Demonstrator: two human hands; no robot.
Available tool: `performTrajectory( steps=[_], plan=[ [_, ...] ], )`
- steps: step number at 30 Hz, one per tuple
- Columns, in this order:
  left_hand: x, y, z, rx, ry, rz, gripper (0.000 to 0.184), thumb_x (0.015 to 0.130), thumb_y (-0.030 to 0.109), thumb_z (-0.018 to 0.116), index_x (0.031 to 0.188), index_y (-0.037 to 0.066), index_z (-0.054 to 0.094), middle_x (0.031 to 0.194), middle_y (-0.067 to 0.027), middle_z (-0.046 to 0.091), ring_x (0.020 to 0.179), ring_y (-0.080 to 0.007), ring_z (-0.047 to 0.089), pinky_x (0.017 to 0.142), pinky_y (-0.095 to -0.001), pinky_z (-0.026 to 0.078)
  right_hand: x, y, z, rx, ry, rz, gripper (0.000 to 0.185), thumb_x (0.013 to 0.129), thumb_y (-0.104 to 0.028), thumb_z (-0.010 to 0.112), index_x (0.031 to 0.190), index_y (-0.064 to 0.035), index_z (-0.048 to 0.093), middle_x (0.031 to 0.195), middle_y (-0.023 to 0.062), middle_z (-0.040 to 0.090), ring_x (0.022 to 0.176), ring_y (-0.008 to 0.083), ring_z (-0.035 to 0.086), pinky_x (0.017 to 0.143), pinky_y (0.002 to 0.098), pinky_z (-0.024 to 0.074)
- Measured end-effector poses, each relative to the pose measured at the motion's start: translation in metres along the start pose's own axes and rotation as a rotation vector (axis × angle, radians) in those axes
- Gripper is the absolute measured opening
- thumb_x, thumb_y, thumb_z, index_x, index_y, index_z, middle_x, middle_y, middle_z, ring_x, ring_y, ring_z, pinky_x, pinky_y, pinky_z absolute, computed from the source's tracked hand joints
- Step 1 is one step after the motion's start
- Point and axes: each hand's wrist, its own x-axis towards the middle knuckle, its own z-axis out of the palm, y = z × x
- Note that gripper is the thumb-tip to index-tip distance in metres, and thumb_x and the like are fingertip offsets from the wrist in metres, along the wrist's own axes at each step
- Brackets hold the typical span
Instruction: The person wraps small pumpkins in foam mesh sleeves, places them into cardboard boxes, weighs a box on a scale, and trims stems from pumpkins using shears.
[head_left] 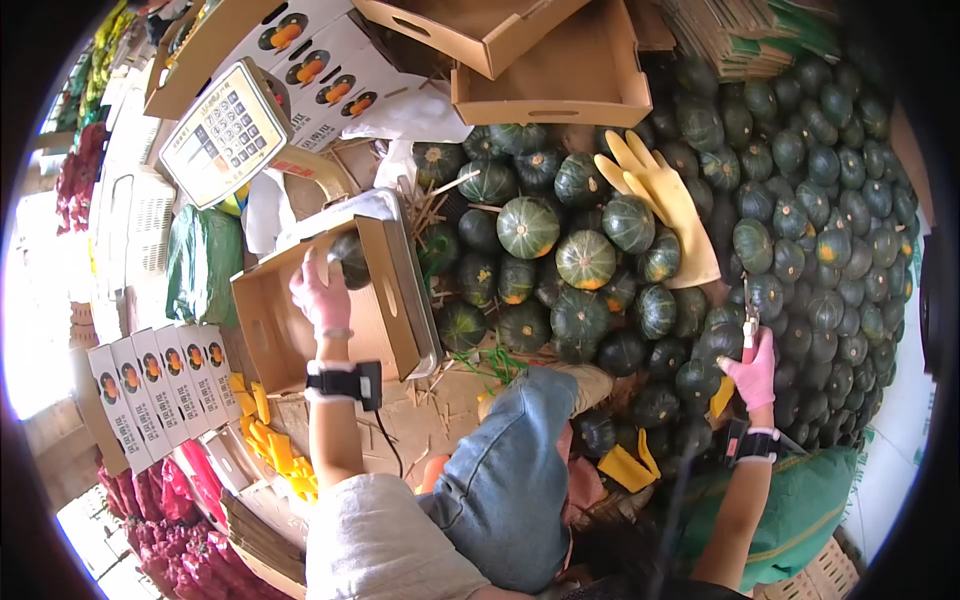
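My left hand, in a pink glove, is over an open cardboard box with its fingers stretched out. Just beside its thumb, a dark green pumpkin sits against the box's far inner corner. I cannot tell whether the two touch. The box rests on the metal tray of a scale. My right hand, also pink-gloved, is closed around the red handle of pruning shears, whose blades point away from me over the pumpkin pile.
The scale's keypad display stands at upper left. Empty cardboard trays lie beyond the pumpkins. A yellow rubber glove rests on the pile. Printed cartons stand at left, and a green sack lies near my right arm.
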Motion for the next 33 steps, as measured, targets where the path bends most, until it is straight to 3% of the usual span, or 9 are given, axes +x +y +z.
performTrajectory(
  steps=[1, 2, 4, 7, 11, 14, 19, 29, 33],
  plan=[
    [-0.013, 0.040, -0.015, 0.394, 0.253, 0.257, 0.047, 0.082, 0.014, 0.070, 0.126, 0.008, 0.055, 0.108, -0.0083, 0.058, 0.098, -0.0187, 0.057, 0.086, -0.0309, 0.048, -0.001, 0.008, 0.009, 0.182, -0.028, -0.004, 0.069, 0.058, 0.001, 0.079, 0.117, -0.0027, 0.045, 0.112, 0.0073, 0.054, 0.103, 0.0180, 0.053, 0.092, 0.0333, 0.0444],
    [-0.016, 0.068, -0.025, 0.052, 0.239, 0.487, 0.048, 0.079, 0.008, 0.069, 0.125, 0.009, 0.055, 0.106, -0.0094, 0.059, 0.086, -0.0180, 0.060, 0.073, -0.0291, 0.052, -0.003, -0.007, 0.015, 0.317, -0.068, -0.048, 0.069, 0.057, 0.001, 0.079, 0.118, -0.0033, 0.045, 0.112, 0.0072, 0.054, 0.103, 0.0179, 0.053, 0.093, 0.0332, 0.0444],
    [-0.050, 0.113, -0.026, -0.801, -0.463, 0.060, 0.036, 0.087, 0.016, 0.066, 0.119, 0.005, 0.055, 0.096, -0.0112, 0.062, 0.081, -0.0190, 0.063, 0.069, -0.0273, 0.053, -0.021, -0.047, 0.038, 0.536, -0.202, -0.099, 0.071, 0.057, 0.000, 0.079, 0.119, -0.0042, 0.045, 0.114, 0.0068, 0.054, 0.103, 0.0176, 0.053, 0.094, 0.0327, 0.0445],
    [-0.101, 0.149, 0.012, -1.094, -1.660, -0.741, 0.080, 0.089, 0.064, 0.044, 0.141, 0.004, 0.029, 0.120, -0.0296, 0.055, 0.092, -0.0373, 0.064, 0.075, -0.0400, 0.055, -0.037, -0.125, 0.079, 0.901, -0.449, -0.211, 0.071, 0.057, 0.001, 0.078, 0.120, -0.0042, 0.045, 0.119, 0.0060, 0.052, 0.101, 0.0171, 0.053, 0.093, 0.0314, 0.0442],
    [-0.146, 0.142, 0.037, -1.957, -2.147, -1.320, 0.088, 0.079, 0.072, 0.052, 0.142, 0.014, 0.032, 0.134, -0.0224, 0.046, 0.107, -0.0416, 0.056, 0.085, -0.0515, 0.051, -0.048, -0.183, 0.112, 0.664, -0.447, -0.525, 0.078, 0.059, 0.002, 0.079, 0.128, -0.0041, 0.042, 0.125, 0.0069, 0.051, 0.110, 0.0178, 0.050, 0.096, 0.0305, 0.0404],
    [-0.105, 0.136, -0.002, -1.768, -1.375, -0.401, 0.078, 0.076, 0.042, 0.069, 0.139, 0.014, 0.033, 0.129, -0.0146, 0.048, 0.116, -0.0303, 0.052, 0.094, -0.0413, 0.047, -0.055, -0.152, 0.116, 0.851, -0.427, -0.361, 0.063, 0.067, 0.000, 0.077, 0.123, -0.0006, 0.047, 0.119, 0.0085, 0.053, 0.109, 0.0170, 0.050, 0.094, 0.0316, 0.0408],
    [-0.077, 0.035, -0.074, -1.710, -0.592, -0.480, 0.080, 0.073, 0.026, 0.076, 0.140, 0.015, 0.032, 0.128, -0.0158, 0.048, 0.117, -0.0330, 0.051, 0.097, -0.0471, 0.047, -0.093, -0.086, 0.073, 0.839, -0.333, -0.026, 0.043, 0.067, -0.001, 0.073, 0.104, -0.0009, 0.051, 0.113, 0.0074, 0.054, 0.108, 0.0173, 0.050, 0.095, 0.0310, 0.0385],
    [-0.057, -0.029, -0.070, -0.585, -0.628, -0.402, 0.041, 0.088, 0.007, 0.062, 0.127, -0.003, 0.053, 0.107, -0.0071, 0.061, 0.096, -0.0107, 0.058, 0.081, -0.0236, 0.052, -0.142, -0.031, 0.061, 0.889, -0.190, 0.154, 0.055, 0.076, -0.003, 0.055, 0.129, 0.0052, 0.043, 0.119, 0.0129, 0.053, 0.108, 0.0231, 0.052, 0.100, 0.0383, 0.0389],
    [-0.018, -0.016, -0.082, -0.058, -0.521, 0.054, 0.021, 0.085, 0.005, 0.063, 0.105, -0.002, 0.066, 0.088, -0.0067, 0.067, 0.080, -0.0128, 0.064, 0.071, -0.0236, 0.051, -0.145, -0.020, 0.062, 0.814, -0.210, 0.198, 0.050, 0.076, -0.006, 0.057, 0.123, 0.0047, 0.047, 0.114, 0.0125, 0.054, 0.107, 0.0236, 0.052, 0.099, 0.0390, 0.0391]
  ],
)
